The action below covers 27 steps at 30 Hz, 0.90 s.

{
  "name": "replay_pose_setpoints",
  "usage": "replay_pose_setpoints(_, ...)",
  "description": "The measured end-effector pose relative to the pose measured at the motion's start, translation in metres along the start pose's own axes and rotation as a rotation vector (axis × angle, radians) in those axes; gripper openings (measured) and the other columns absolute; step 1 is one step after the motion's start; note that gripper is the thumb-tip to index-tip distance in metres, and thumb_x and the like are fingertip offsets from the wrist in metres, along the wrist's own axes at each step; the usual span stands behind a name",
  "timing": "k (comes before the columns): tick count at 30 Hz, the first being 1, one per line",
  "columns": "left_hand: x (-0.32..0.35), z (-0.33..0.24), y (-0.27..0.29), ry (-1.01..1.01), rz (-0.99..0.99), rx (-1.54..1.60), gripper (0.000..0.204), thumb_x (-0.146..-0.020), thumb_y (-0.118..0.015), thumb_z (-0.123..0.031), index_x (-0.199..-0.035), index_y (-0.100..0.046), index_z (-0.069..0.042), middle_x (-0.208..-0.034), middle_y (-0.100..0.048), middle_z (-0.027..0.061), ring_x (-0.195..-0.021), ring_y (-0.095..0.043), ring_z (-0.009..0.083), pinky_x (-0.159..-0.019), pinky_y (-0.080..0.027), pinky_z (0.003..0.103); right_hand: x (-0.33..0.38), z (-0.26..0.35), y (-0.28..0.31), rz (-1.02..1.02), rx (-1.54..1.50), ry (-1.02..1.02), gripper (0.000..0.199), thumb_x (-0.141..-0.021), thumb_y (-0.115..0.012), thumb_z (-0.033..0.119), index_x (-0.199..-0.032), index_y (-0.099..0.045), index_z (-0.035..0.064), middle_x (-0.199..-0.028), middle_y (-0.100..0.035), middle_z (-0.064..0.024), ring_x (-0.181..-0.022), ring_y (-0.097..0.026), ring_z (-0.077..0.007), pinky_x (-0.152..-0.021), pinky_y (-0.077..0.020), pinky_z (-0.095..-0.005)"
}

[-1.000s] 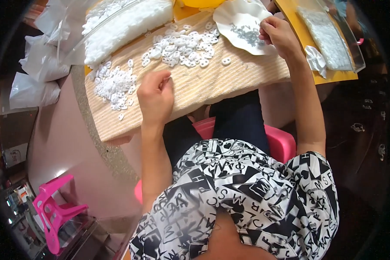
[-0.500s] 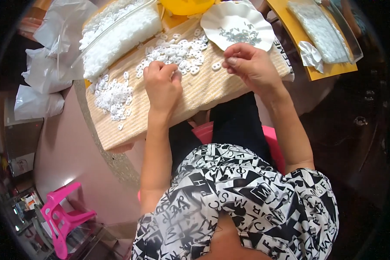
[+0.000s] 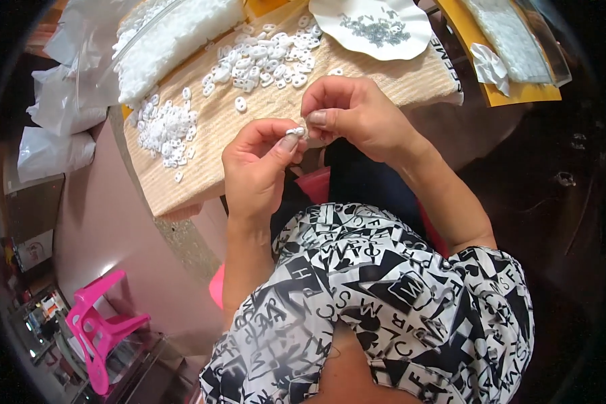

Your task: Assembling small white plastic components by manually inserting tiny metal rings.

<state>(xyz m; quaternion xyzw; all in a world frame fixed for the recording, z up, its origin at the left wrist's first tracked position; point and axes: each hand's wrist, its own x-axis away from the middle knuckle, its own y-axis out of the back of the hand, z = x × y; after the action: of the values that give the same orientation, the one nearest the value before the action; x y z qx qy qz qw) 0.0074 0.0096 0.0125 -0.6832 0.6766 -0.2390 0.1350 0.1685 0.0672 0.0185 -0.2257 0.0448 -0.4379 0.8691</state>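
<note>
Between the thumb and forefinger of my left hand (image 3: 252, 168) is a small white plastic piece (image 3: 296, 132). My right hand (image 3: 367, 121) is close beside it, thumb and fingertips pinched together; whatever they hold is too small to make out. Both hands meet in front of the near edge of the cloth-covered board (image 3: 202, 168). Beyond them lies a pile of white oval two-holed pieces (image 3: 266, 57), with one loose oval piece (image 3: 240, 104) nearer. To the left is a heap of smaller white pieces (image 3: 165, 128). A white scalloped plate (image 3: 326, 10) carries small dark grey bits (image 3: 377, 30).
Along the far left stands a clear bag of white pieces (image 3: 175, 44), with white plastic bags (image 3: 57, 151) beside it. At the far right, a yellow tray (image 3: 512, 97) bears another clear bag (image 3: 512, 40) and crumpled paper (image 3: 489, 67). A pink stool (image 3: 101, 323) is at lower left.
My left hand has left the oval pile and come nearer, now with a white piece in its pinch. My right hand has moved left from beside the plate to meet it.
</note>
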Motion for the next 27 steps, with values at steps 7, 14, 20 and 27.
replay_pose_setpoints(7,0.01,-0.003,0.003,-0.017,-0.005,0.065,0.013,-0.078,-0.056,0.002,-0.091,-0.056,0.005,-0.08,-0.06,0.0104,-0.066,-0.058,0.0139,-0.058,-0.048,0.022,0.004,0.001,-0.017,0.011,0.001,-0.029,0.008,-0.084,-0.048,0.003,-0.084,-0.052,-0.0042,-0.074,-0.057,-0.0078,-0.066,-0.059,-0.0138,-0.063,-0.0517,-0.0259)
replay_pose_setpoints(14,0.014,0.0,0.002,-0.036,-0.045,0.039,0.021,-0.077,-0.057,0.003,-0.098,-0.056,0.007,-0.081,-0.061,0.0107,-0.065,-0.058,0.0126,-0.056,-0.048,0.021,0.006,0.001,-0.019,-0.011,0.028,0.007,0.009,-0.084,-0.048,0.003,-0.084,-0.052,-0.0056,-0.074,-0.057,-0.0094,-0.066,-0.06,-0.0153,-0.064,-0.0528,-0.0272)
replay_pose_setpoints(20,0.014,0.0,0.0,-0.044,-0.074,-0.029,0.023,-0.078,-0.055,0.003,-0.1,-0.054,0.008,-0.083,-0.06,0.0133,-0.066,-0.057,0.0146,-0.057,-0.047,0.022,0.006,0.001,-0.019,-0.031,0.14,0.035,0.01,-0.083,-0.051,0.004,-0.085,-0.054,-0.0053,-0.073,-0.058,-0.0068,-0.065,-0.057,-0.0107,-0.061,-0.0483,-0.0226)
replay_pose_setpoints(27,0.017,0.002,-0.004,-0.128,-0.144,-0.206,0.018,-0.078,-0.058,0.001,-0.096,-0.059,0.004,-0.079,-0.061,0.0066,-0.064,-0.056,0.0087,-0.056,-0.046,0.019,0.009,0.001,-0.024,-0.125,0.442,0.084,0.012,-0.082,-0.055,0.009,-0.081,-0.055,-0.0031,-0.07,-0.056,-0.0022,-0.065,-0.051,-0.0069,-0.059,-0.0437,-0.0207)
